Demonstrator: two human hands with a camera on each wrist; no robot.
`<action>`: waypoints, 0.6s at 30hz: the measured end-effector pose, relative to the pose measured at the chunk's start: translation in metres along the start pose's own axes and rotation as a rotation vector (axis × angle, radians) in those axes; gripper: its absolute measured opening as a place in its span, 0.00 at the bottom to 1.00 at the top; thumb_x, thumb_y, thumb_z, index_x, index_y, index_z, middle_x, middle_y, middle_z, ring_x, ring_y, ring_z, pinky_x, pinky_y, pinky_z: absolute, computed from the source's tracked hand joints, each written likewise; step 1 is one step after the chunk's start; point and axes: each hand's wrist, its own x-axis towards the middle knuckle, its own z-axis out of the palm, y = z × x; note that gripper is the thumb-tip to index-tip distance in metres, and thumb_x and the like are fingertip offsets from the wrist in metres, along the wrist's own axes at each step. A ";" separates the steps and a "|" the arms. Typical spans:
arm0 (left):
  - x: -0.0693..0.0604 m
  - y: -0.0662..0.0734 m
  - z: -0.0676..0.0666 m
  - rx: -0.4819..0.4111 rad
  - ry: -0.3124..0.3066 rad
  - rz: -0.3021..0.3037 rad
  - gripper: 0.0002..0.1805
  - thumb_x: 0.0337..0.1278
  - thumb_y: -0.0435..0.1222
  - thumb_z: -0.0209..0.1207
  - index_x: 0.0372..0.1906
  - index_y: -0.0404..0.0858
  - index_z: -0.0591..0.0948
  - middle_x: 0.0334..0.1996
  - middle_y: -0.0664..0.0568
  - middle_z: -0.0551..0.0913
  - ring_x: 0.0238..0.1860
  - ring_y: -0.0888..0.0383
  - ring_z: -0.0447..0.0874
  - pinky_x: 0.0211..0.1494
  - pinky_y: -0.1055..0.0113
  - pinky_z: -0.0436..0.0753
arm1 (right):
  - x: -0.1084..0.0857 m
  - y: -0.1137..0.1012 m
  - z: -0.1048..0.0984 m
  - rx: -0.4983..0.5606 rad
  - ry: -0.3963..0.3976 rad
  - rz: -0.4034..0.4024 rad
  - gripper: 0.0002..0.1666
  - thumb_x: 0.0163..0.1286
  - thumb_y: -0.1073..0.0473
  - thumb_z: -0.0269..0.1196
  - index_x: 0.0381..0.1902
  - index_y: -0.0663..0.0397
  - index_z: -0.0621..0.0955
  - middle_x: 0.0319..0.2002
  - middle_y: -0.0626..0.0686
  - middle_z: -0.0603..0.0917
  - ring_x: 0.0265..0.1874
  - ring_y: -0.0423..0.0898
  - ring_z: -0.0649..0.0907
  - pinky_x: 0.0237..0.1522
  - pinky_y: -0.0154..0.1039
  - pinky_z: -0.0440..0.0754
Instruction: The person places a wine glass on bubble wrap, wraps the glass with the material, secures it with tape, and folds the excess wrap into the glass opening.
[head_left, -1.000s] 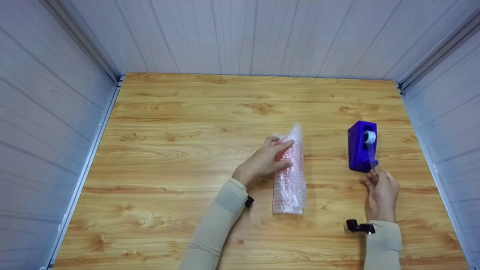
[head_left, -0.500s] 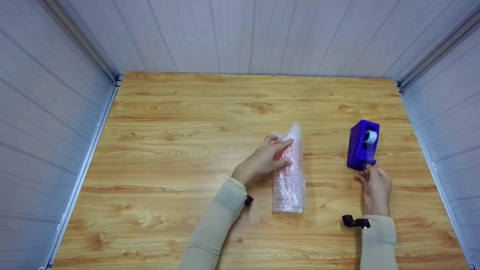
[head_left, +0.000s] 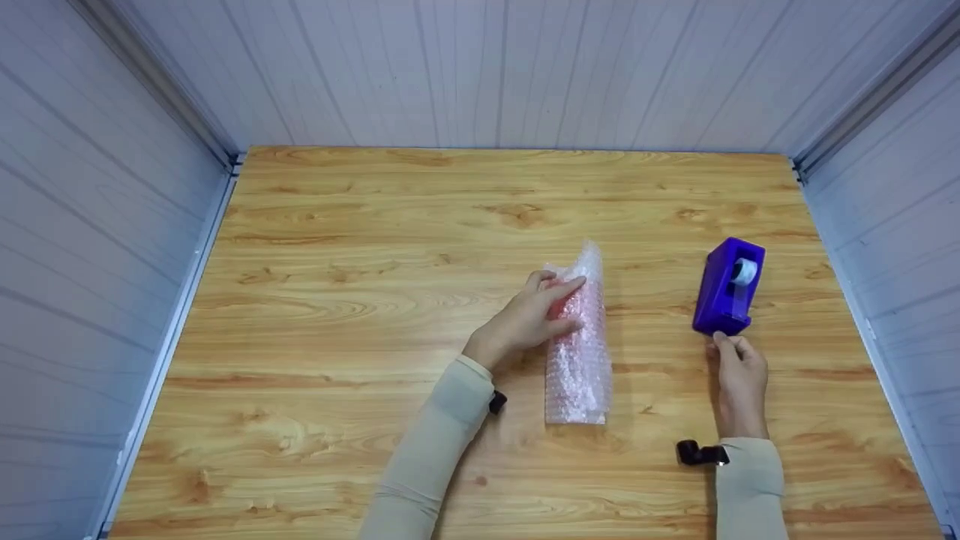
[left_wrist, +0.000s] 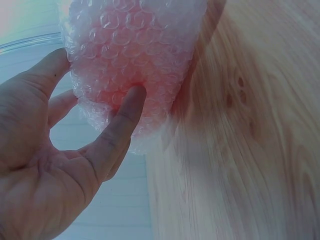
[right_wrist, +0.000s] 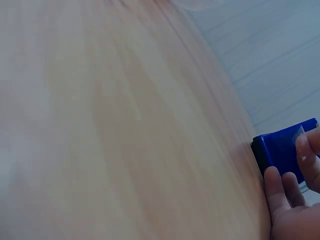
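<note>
A long bundle in clear bubble wrap [head_left: 586, 375], with something pinkish-red showing through, lies on the wooden table. My left hand [head_left: 517, 322] holds its upper part, thumb and forefinger across the top and other fingers at the left side. The left wrist view shows those fingers against the bubble wrap [left_wrist: 135, 45]. To the right stands a purple tape dispenser [head_left: 724, 289] with a roll of clear tape [head_left: 744, 272]. My right hand [head_left: 741, 379] is at the dispenser's front end, pinching a small piece of clear tape [right_wrist: 300, 134] between thumb and finger.
The wooden table [head_left: 337, 225] is bounded by pale panel walls, including a back wall [head_left: 465, 75]. Dark camera mounts, such as the one on the right wrist [head_left: 703, 453], stick out from both sleeves.
My right hand has moved left and slightly up, drawing the tape down past the dispenser's front edge. The dispenser has turned slightly. My left hand and the bubble wrap have stayed put.
</note>
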 end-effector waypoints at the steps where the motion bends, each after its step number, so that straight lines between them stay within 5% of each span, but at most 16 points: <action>1: 0.000 0.000 0.000 0.001 0.000 -0.001 0.39 0.65 0.48 0.64 0.78 0.54 0.61 0.73 0.41 0.55 0.71 0.52 0.62 0.71 0.64 0.65 | -0.001 0.000 -0.001 0.027 -0.032 0.004 0.15 0.72 0.63 0.63 0.27 0.69 0.77 0.28 0.52 0.82 0.31 0.44 0.80 0.39 0.31 0.82; 7: 0.001 0.001 0.000 0.008 0.005 -0.005 0.40 0.65 0.48 0.64 0.78 0.55 0.61 0.73 0.42 0.55 0.70 0.52 0.63 0.71 0.64 0.65 | -0.010 -0.003 -0.012 0.021 -0.256 0.003 0.12 0.75 0.62 0.59 0.41 0.70 0.75 0.35 0.57 0.83 0.32 0.47 0.84 0.39 0.36 0.85; 14: 0.002 0.001 0.001 0.014 0.011 0.005 0.40 0.64 0.48 0.65 0.78 0.53 0.62 0.72 0.40 0.55 0.70 0.52 0.63 0.71 0.64 0.64 | -0.021 -0.014 -0.012 -0.477 -0.438 -0.206 0.16 0.80 0.59 0.52 0.48 0.72 0.72 0.36 0.62 0.83 0.31 0.46 0.85 0.36 0.37 0.85; 18: 0.002 0.000 0.001 0.016 0.011 0.011 0.39 0.65 0.48 0.64 0.78 0.52 0.62 0.72 0.39 0.55 0.71 0.51 0.62 0.71 0.63 0.64 | -0.027 -0.023 -0.005 -0.582 -0.511 -0.304 0.15 0.81 0.59 0.51 0.48 0.71 0.74 0.39 0.66 0.81 0.35 0.51 0.84 0.37 0.39 0.85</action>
